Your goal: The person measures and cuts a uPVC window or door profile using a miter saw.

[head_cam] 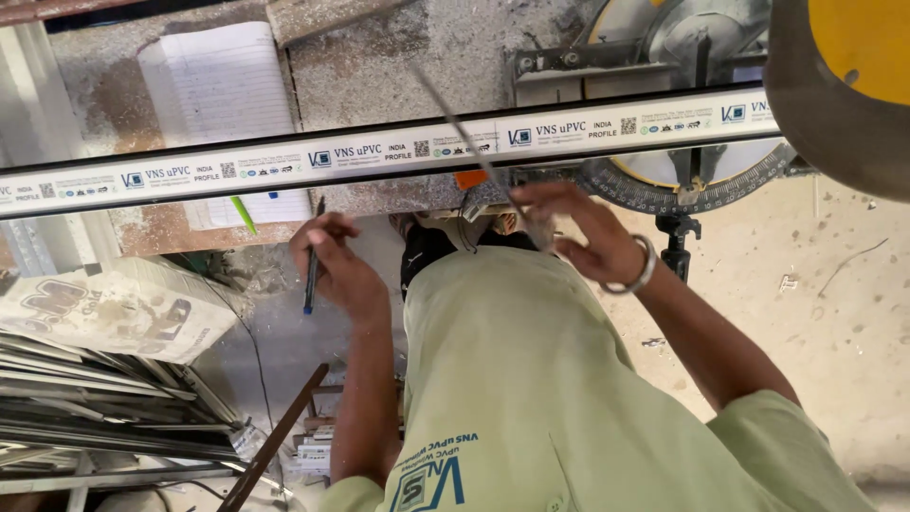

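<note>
Profile: a long white window profile (379, 156) with a dark upper edge lies across the counter (398, 57); it passes through the mitre saw (682, 180), so that the saw's base carries it at the right end
Long axis of profile: it runs from left to right over the whole picture and rises a little toward the right; both ends go out of view, so I cannot tell where it stops
Left hand (332, 265): it is below the profile's near edge, not touching it; the fingers are curled around a dark pen (313, 256); I judge the pen is kept close so that a mark can be put on the white face
Pen direction: nearly upright in the picture; the blue end points down toward the person, and the other end points up toward the profile
Right hand (592, 237): it wears a metal bangle (643, 270); the fingers are bent, only partly closed, and pinch the near end of a thin metal strip (464, 133), probably a ruler
Strip direction: it lies slanted over the profile, from the right hand up and to the left; it crosses the white face, which fits with measuring
Saw: its round angle scale sits just beside the right hand; the yellow guard (853, 57) is at the upper right corner
Around: a lined notebook (218, 85) lies on the counter behind the profile; a green pen (244, 215) shows below the profile; a printed sack (114, 303) and stacked metal sections (95, 398) are at the lower left
</note>
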